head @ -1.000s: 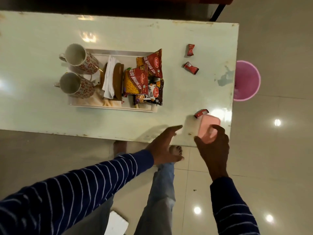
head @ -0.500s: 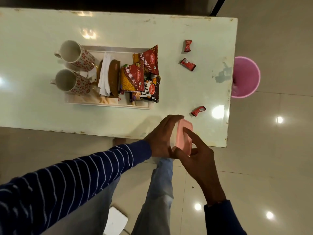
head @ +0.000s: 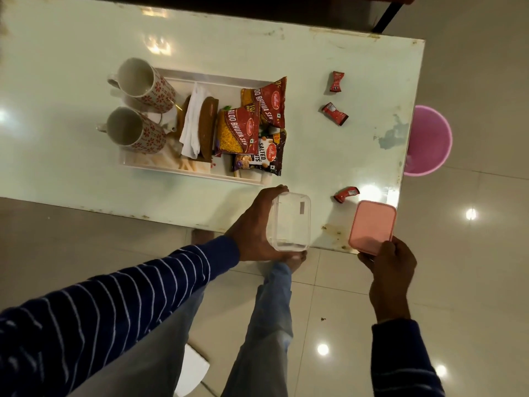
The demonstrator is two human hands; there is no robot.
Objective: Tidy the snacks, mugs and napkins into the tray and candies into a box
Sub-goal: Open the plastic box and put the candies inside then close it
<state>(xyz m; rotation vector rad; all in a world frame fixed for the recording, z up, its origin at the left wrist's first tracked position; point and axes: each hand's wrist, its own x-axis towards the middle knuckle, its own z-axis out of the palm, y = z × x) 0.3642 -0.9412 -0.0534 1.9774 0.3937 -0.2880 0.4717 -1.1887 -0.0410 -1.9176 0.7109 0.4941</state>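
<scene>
My left hand (head: 253, 224) grips a clear plastic box (head: 289, 222) at the table's near edge; the box looks empty. My right hand (head: 386, 260) holds the box's pink lid (head: 372, 226) by its near edge, over the table's right corner. Three red wrapped candies lie on the table: one (head: 347, 194) just beyond the lid, one (head: 335, 113) farther back, one (head: 336, 81) at the far side. The white tray (head: 194, 174) holds two patterned mugs (head: 143, 81) (head: 131, 130), white napkins (head: 192, 124) and red snack packets (head: 237, 130).
A pink bucket (head: 429, 140) stands on the floor beyond the table's right edge. My legs and a foot show under the near edge. A white object (head: 191, 373) lies on the tiled floor by my feet.
The pink lid has come off the box. My right hand carried it to the right, while my left hand kept the clear box at the table's near edge.
</scene>
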